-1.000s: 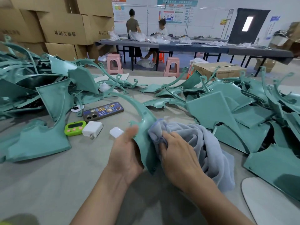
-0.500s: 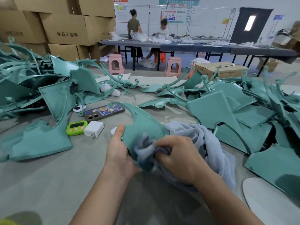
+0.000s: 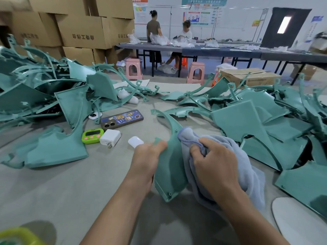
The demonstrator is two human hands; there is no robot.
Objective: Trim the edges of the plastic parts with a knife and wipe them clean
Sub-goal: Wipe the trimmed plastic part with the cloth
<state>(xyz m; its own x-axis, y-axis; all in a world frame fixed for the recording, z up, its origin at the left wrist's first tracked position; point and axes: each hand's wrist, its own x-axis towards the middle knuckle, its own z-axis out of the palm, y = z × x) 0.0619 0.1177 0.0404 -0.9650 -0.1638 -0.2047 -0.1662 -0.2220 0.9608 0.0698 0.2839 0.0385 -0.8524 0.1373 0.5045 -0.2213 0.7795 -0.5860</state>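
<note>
The left hand (image 3: 146,157) grips a green plastic part (image 3: 170,172) by its left edge, with the thumb on top. The part is held upright over the middle of the grey surface (image 3: 70,191), closer to the near edge. Its thin curved arm reaches up and away toward the far edge. I cannot tell if its low end touches the surface. The right hand (image 3: 217,165) is closed around a bunched light blue cloth (image 3: 251,175) and presses it on the right side of the part. The rest of the cloth hangs down under this hand.

Just left of the hands lie a small white case (image 3: 135,141), a white charger (image 3: 110,137) and a green timer (image 3: 92,136) in a row. A phone (image 3: 122,119) lies a bit farther back. One heap of green parts (image 3: 31,96) fills the left side of the surface and another heap (image 3: 261,119) fills the right side. A flat white board (image 3: 300,223) sticks in at the near right corner. Past the far edge are brown boxes (image 3: 85,30), pink stools (image 3: 134,68) and two people at a long dark table (image 3: 221,50)
</note>
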